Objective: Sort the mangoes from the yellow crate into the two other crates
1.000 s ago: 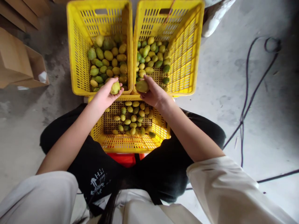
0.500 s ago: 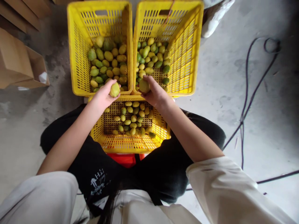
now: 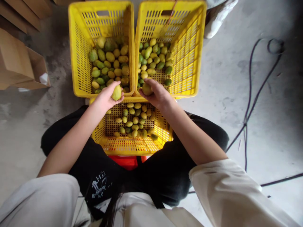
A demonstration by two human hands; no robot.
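Note:
My left hand [image 3: 109, 96] is closed around a yellow-green lemon [image 3: 116, 92], above the near rim of the left yellow crate [image 3: 78, 63]. In my right hand [image 3: 157, 93] is another greenish lemon [image 3: 147, 89], partly covered by my thumb and fingers, over the near edge of the right yellow crate [image 3: 187, 63]. Both back crates hold many green and yellow lemons. Closer to me, between my knees, a third yellow crate [image 3: 132, 148] has several lemons [image 3: 135, 120] spread on its perforated bottom.
Cardboard boxes [image 3: 17, 63] stand on the floor at the left. Black cables [image 3: 248, 116] run across the concrete at the right. A person's white shoe [image 3: 217, 20] is beside the right crate's far corner. Something red [image 3: 125, 161] lies under the near crate.
Both hands have drawn slightly toward me, each with its lemon. The lemon in my left hand has turned a little. The crates have not moved.

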